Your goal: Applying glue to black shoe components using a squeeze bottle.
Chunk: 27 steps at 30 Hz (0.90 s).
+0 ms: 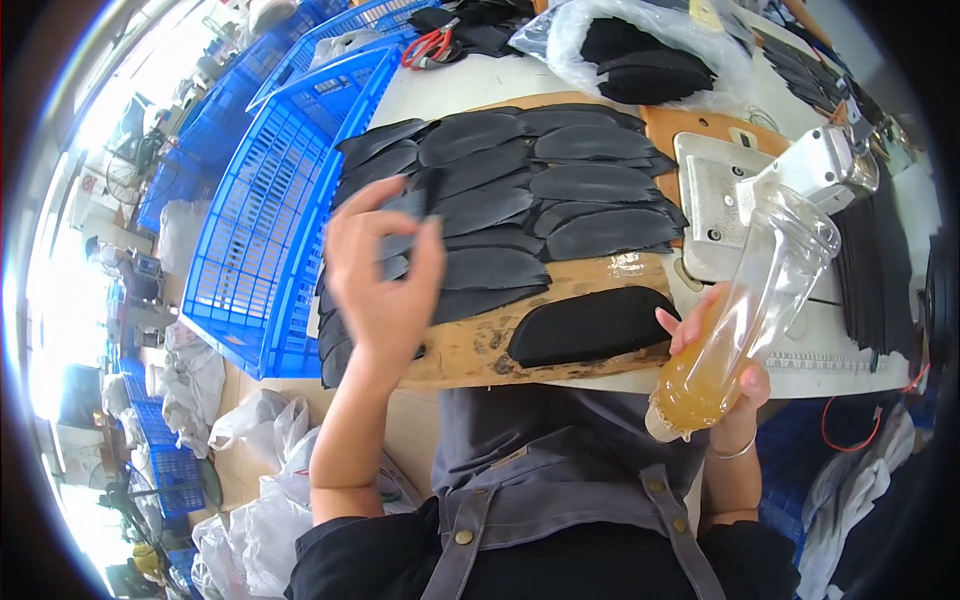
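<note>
My left hand (382, 268), blurred by motion, is raised over the left part of the board with thumb and fingers curled into a pinch. A small dark blurred piece (432, 190) shows at its fingertips. Beneath it, overlapping rows of curved black pads (482, 215) cover most of the brown board (455, 345). My right hand (748, 385) is closed round a clear plastic bottle (745, 310) with amber liquid pooled at its narrow end, which tilts down toward me. A single thicker black pad (595, 325) lies on the board's near edge, left of the bottle.
A white sewing machine (800, 175) stands right of the board. Blue plastic baskets (265, 220) flank the table's left side. Red-handled scissors (432, 45) and a clear bag (565, 50) holding black pads lie at the back. Black strips (875, 270) hang at the right.
</note>
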Tool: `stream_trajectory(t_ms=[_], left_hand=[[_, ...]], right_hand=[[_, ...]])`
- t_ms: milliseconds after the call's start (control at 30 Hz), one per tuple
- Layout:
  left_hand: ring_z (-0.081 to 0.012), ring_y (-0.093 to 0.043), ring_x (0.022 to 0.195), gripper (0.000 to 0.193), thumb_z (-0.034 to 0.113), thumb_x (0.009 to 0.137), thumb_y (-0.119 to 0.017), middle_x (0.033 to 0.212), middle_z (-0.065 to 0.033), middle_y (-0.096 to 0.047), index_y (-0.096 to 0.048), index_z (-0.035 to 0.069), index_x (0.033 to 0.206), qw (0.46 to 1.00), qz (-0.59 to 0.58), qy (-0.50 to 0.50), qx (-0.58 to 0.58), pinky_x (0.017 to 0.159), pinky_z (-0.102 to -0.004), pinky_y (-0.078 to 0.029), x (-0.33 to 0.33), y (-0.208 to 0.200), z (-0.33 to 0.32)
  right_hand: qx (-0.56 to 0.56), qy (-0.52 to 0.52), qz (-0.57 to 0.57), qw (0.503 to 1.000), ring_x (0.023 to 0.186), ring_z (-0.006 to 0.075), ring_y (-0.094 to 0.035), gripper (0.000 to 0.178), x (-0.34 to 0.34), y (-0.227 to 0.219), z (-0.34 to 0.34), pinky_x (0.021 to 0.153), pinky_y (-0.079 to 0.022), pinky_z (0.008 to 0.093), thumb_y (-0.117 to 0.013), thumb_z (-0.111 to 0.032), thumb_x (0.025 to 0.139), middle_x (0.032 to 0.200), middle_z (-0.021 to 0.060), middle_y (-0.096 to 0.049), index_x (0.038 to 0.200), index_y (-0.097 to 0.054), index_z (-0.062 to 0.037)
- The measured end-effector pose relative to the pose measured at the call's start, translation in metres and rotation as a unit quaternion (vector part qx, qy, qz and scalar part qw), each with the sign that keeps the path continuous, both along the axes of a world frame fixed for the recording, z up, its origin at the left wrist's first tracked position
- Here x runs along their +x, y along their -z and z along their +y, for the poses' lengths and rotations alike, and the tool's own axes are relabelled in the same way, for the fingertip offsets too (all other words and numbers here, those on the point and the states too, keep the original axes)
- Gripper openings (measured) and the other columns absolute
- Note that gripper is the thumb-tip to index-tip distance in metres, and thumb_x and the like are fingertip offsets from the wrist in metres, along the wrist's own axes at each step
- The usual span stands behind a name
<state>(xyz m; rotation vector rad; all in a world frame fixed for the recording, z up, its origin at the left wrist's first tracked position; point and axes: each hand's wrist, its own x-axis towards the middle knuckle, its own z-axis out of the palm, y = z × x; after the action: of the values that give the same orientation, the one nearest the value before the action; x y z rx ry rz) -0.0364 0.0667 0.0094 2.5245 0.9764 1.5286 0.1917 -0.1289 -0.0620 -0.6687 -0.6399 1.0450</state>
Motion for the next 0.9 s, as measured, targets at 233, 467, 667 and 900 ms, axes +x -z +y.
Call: stream_trajectory(t_ms=[233,467,667,900], left_hand=[[-0.0289,-0.049,0.111,0.015,0.016,0.074,-0.068,0.112,-0.0108,-0.057,-0.058,0.006,0.080,0.973,0.213,0.080,-0.035,0.100,-0.0482,-0.032,0.013,0.045,0.002],[-0.0282,-0.055,0.096,0.016,0.011,0.073,-0.069,0.101,-0.0095,-0.061,-0.055,0.006,0.078,0.987,0.142,0.060,-0.037,0.091,-0.0422,-0.039,0.002,0.035,0.004],[-0.0234,-0.058,0.072,0.020,0.006,0.067,-0.071,0.083,-0.0068,-0.061,-0.063,0.004,0.084,0.970,0.122,0.209,-0.014,0.069,-0.0333,-0.048,-0.023,0.052,-0.044],[-0.0207,-0.061,0.076,0.029,0.003,0.063,-0.070,0.085,-0.0063,-0.064,-0.065,0.002,0.092,0.967,0.106,0.222,0.060,0.067,-0.0303,-0.051,-0.032,0.080,-0.058]], right_hand=[[-0.006,0.002,0.001,1.000,0.080,0.0272,-0.061,0.078,0.002,0.000,0.000,0.100,-0.038,0.0443,-0.071,-0.042,0.060,0.088,0.0146,-0.055,0.119,-0.039,-0.0013],[0.006,-0.008,-0.007,1.000,0.082,0.0262,-0.060,0.078,0.002,0.000,-0.002,0.099,-0.039,0.0462,-0.071,-0.041,0.062,0.089,0.0138,-0.055,0.122,-0.038,-0.0031],[0.093,-0.001,0.016,0.996,0.091,0.0276,-0.057,0.078,-0.001,-0.011,0.003,0.091,-0.047,0.0443,-0.069,-0.039,0.068,0.101,0.0168,-0.051,0.127,-0.034,-0.0022],[0.105,0.185,-0.349,0.913,0.095,0.0253,-0.052,0.076,-0.051,-0.053,0.048,0.086,-0.044,0.0406,-0.066,-0.036,0.076,0.106,0.0158,-0.049,0.132,-0.028,-0.0016]])
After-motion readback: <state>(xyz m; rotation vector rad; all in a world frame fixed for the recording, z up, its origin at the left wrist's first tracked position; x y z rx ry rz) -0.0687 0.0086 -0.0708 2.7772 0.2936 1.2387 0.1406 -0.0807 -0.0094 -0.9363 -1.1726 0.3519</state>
